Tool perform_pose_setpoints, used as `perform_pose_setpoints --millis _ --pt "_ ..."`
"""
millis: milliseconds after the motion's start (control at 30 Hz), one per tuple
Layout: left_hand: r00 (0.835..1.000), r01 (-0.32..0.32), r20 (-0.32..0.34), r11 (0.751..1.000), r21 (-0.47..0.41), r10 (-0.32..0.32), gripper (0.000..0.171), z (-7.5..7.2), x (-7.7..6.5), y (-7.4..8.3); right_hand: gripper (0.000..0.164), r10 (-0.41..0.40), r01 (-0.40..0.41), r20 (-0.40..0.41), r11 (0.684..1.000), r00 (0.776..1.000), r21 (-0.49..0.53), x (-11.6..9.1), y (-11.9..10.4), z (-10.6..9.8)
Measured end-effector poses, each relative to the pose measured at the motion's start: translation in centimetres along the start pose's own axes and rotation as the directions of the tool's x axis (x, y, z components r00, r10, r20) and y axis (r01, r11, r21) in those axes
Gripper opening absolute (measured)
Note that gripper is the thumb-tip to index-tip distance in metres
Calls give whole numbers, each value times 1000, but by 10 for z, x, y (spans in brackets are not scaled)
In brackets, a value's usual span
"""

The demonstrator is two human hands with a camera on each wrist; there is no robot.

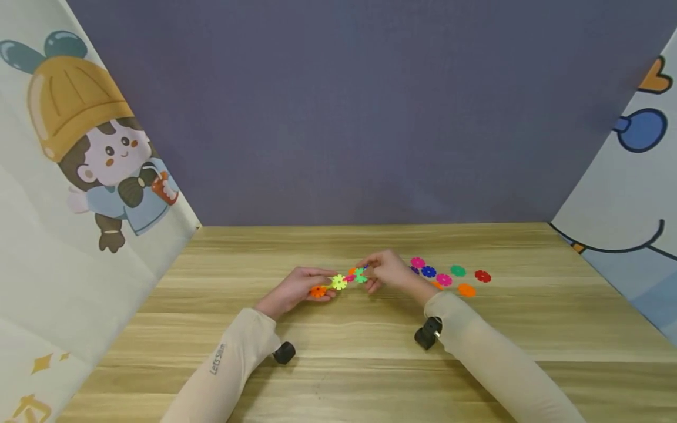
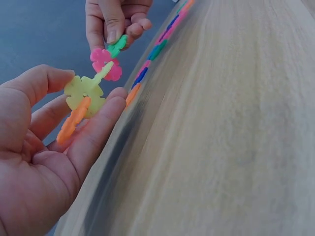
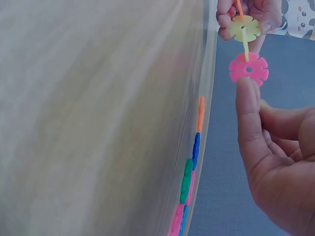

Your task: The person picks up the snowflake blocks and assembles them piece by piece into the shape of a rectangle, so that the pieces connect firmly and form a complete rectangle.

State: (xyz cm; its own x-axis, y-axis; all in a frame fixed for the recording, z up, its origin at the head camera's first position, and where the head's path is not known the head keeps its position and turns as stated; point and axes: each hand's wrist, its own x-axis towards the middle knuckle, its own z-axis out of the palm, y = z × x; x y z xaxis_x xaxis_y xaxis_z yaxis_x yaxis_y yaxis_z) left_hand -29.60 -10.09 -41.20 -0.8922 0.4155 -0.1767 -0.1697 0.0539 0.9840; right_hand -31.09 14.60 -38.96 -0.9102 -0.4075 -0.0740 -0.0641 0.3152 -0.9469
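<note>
A short chain of slotted plastic flower discs hangs between my two hands above the wooden table. My left hand [image 1: 298, 286] holds its left part by a yellow disc [image 2: 78, 93], between thumb and fingers. An orange disc [image 2: 74, 120] sits crosswise in that yellow one, close to the palm. Further along come a second yellow disc [image 2: 103, 73], seen edge-on, and a pink disc [image 3: 248, 70]. At the far end my right hand [image 1: 390, 271] pinches a green disc [image 2: 117, 46] joined to the pink one. In the right wrist view the fingers hide the green disc.
Loose flower discs lie flat on the table [image 1: 338, 364] right of and behind my right hand, among them a red disc [image 1: 482, 276], an orange disc [image 1: 466, 290] and a green disc [image 1: 458, 271]. A grey panel [image 1: 370, 117] stands behind the table.
</note>
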Motion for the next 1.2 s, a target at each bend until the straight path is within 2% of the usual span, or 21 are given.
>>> perform_pose_setpoints --millis 100,300,500,700,933,1200 --pt "1000 8 -5 1000 2 -8 38 -1 -1 1 28 -2 2 4 1000 1000 -9 0 -1 1" --pt "1000 -21 -10 1000 22 21 37 -3 -5 2 27 -6 6 -16 1000 1000 -17 0 -3 8" --pt "1000 -10 -18 1000 -12 10 36 -4 -10 0 27 5 -4 -35 1000 999 28 -2 -1 17" --pt "1000 -13 10 1000 8 13 35 -5 -17 2 28 23 -19 -46 996 999 86 -8 -1 22" --pt "1000 -26 10 1000 -4 27 36 -2 -17 5 30 47 -41 -45 990 998 135 -10 -5 21" --pt "998 -45 35 999 13 44 36 1 -18 6 31 39 -34 -45 994 998 105 -14 -13 21"
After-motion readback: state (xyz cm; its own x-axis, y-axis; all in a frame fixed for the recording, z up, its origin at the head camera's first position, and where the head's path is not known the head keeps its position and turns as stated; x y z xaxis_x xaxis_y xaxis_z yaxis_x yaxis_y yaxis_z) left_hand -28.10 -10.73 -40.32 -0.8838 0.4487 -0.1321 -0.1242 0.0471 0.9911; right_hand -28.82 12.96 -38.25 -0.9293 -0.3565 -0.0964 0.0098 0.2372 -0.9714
